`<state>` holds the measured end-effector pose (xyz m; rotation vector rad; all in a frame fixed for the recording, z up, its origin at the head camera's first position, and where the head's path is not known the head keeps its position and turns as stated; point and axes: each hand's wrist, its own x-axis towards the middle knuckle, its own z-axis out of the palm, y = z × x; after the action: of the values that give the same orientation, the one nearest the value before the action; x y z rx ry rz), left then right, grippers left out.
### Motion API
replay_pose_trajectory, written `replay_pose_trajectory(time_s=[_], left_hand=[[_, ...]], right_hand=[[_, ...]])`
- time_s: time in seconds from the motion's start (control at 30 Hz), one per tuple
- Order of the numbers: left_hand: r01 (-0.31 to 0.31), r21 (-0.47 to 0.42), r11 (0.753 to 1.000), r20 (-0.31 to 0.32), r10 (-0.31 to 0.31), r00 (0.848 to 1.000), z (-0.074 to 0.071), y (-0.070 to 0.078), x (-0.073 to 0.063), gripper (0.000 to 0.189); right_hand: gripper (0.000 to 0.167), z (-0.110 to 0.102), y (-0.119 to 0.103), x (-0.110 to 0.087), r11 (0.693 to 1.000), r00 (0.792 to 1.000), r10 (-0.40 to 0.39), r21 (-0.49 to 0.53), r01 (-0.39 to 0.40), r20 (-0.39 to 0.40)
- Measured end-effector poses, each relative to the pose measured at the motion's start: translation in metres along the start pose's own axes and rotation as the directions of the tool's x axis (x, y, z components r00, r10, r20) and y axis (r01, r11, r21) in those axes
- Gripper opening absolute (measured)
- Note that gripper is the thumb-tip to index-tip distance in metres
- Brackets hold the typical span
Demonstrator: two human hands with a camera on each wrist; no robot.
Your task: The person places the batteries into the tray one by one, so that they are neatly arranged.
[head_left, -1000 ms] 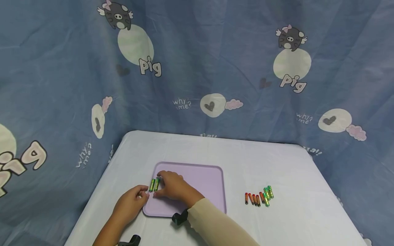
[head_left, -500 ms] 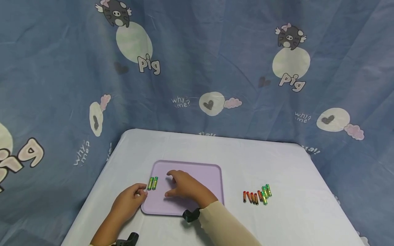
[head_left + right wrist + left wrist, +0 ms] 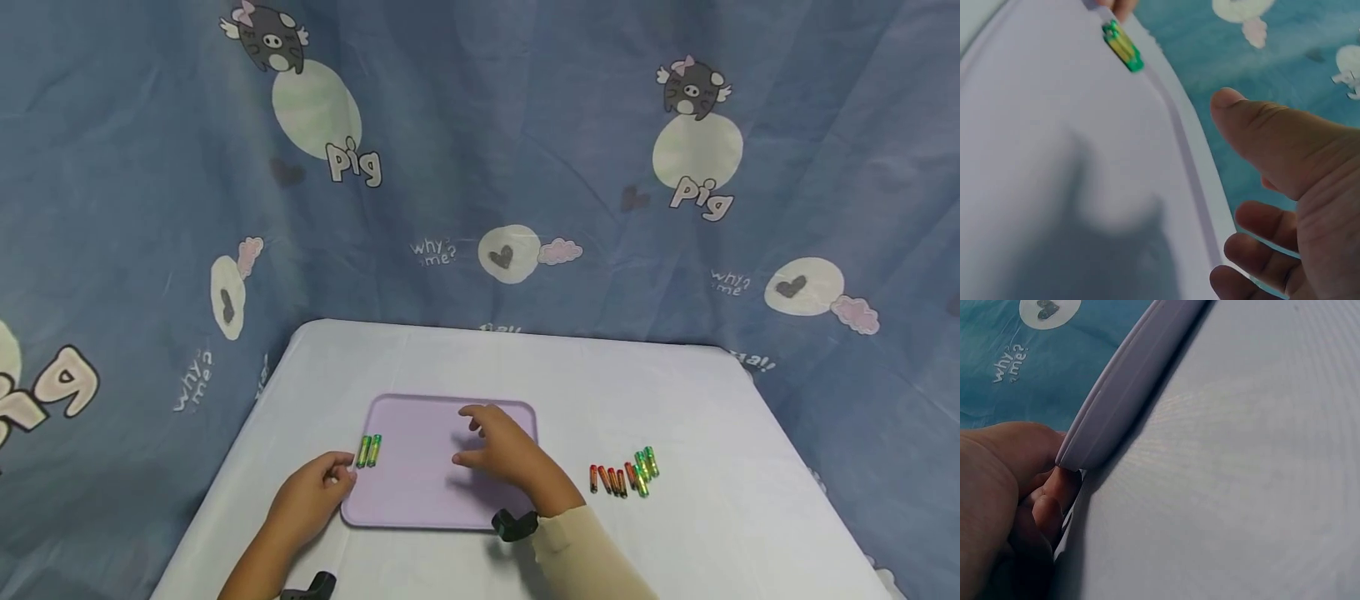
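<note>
My left hand [image 3: 309, 500] holds the left rim of a pale purple tray [image 3: 420, 496]. In the left wrist view, the thumb lies at the tray's corner [image 3: 1094, 434] and curled fingers [image 3: 1050, 509] show below it. Two green-and-yellow batteries [image 3: 368, 451] lie side by side inside the tray along its left edge, close to that hand. Over the tray's right half hovers my right hand [image 3: 510, 450], its thumb and fingers spread with nothing between them. The right wrist view shows its shadow on the tray and the battery pair [image 3: 1124, 47] at the far edge.
Right of the tray, several red batteries [image 3: 615, 482] lie in a loose row on the white tabletop [image 3: 712, 433], with several green ones [image 3: 647, 463] at the row's right end. A blue patterned curtain [image 3: 420, 167] hangs behind the table.
My right hand has drawn away from the two green batteries and moved right across the tray, fingers spread. The left hand stays at the rim; the batteries stay in place.
</note>
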<state>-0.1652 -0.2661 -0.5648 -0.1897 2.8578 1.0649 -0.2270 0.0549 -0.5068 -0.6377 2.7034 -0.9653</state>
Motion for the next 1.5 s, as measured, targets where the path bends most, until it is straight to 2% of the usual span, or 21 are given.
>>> replay_pose_trajectory(time_s=[0.33,0.67,0.97,1.2,1.5], left_hand=[[-0.005,-0.015,1.000,-0.005,0.005,1.000,-0.002,-0.003,0.003,0.043],[0.027,-0.018,0.999,0.016,-0.027,1.000,0.000,-0.003,0.002,0.044],[0.019,-0.011,1.000,0.007,-0.019,1.000,0.002,-0.002,0.000,0.044],[0.014,-0.004,1.000,0.010,-0.014,1.000,0.001,-0.005,-0.001,0.044],[0.012,-0.030,0.999,0.023,-0.012,1.000,0.002,-0.002,0.002,0.044]], right_hand=[[0.074,-0.029,0.028,-0.020,0.999,0.997,0.043,-0.005,-0.043,-0.062],[0.073,-0.044,0.054,-0.043,0.995,0.989,0.088,-0.031,-0.093,-0.121],[0.071,-0.075,0.089,-0.073,0.980,0.959,0.179,-0.049,-0.194,-0.221],[0.071,-0.096,0.118,-0.097,0.960,0.934,0.263,-0.032,-0.279,-0.241],[0.072,-0.116,0.143,-0.127,0.929,0.899,0.355,-0.008,-0.369,-0.256]])
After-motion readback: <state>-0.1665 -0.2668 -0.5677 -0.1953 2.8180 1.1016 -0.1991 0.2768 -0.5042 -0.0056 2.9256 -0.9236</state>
